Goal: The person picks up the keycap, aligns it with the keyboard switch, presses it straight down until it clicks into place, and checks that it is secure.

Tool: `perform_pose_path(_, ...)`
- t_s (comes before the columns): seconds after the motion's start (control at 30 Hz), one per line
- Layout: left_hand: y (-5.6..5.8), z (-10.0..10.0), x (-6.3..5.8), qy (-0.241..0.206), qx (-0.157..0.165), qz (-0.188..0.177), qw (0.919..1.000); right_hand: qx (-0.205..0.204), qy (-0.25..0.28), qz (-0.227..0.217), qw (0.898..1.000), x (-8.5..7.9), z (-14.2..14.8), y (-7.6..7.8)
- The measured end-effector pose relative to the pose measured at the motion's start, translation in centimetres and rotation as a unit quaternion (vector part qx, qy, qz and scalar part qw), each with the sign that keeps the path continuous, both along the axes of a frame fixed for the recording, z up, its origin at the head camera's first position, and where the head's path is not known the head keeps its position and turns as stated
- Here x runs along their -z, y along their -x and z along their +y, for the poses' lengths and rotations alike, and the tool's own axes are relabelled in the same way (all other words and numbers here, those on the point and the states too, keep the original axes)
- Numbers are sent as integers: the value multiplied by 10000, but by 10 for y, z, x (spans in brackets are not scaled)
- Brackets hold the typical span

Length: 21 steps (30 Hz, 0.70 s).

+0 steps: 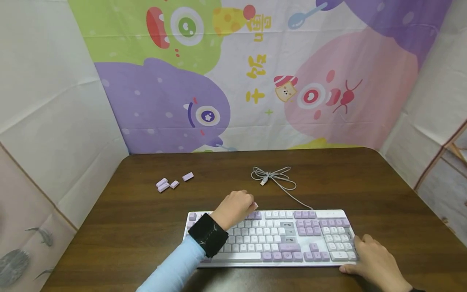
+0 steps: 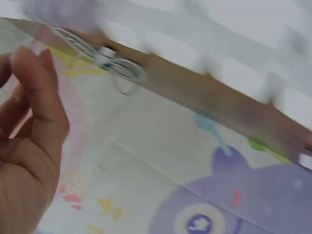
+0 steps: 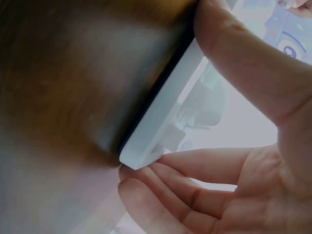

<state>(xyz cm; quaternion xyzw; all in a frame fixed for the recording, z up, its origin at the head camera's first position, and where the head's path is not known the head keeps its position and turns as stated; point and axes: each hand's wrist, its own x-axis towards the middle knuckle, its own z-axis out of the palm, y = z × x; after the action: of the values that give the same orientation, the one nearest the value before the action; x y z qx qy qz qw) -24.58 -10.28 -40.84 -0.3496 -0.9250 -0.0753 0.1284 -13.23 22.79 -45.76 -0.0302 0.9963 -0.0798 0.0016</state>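
Observation:
A white and lilac keyboard (image 1: 317, 243) lies on the table. My left hand (image 1: 235, 207) is above its upper middle, with fingers curled and a small pale keycap (image 1: 255, 205) showing at the fingertips. In the left wrist view the left hand (image 2: 31, 141) is bent at the left edge, its fingertips partly cut off. My right hand (image 1: 377, 259) grips the keyboard's near right corner, the thumb on the front edge and the fingers along the right side. The right wrist view shows the fingers (image 3: 156, 190) against that white corner. Several grey key spots (image 1: 290, 232) lack caps.
Several loose lilac keycaps (image 1: 163, 187) lie at the table's back left, one (image 1: 187, 176) slightly apart. Behind the keyboard rests its bundled white cable (image 1: 279, 175) with a USB plug. A cartoon-printed cloth (image 1: 255, 129) hangs at the table's back edge.

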Motion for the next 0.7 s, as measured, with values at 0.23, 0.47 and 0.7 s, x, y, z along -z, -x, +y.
perform_pose_path(0.23, -19, 36, -1, 73, 314, 7, 9995, -88, -12, 122, 9999, -1, 0, -2)
perform_pose_path(0.47, -35, 62, 3, 433, 768, 266, 9957, -90, -36, -28, 9999, -3, -1, -1)
perform_pose_path(0.7, -42, 73, 11, 722, 999, 427, 9915, -46, -378, 233, 9990, -12, -20, -12)
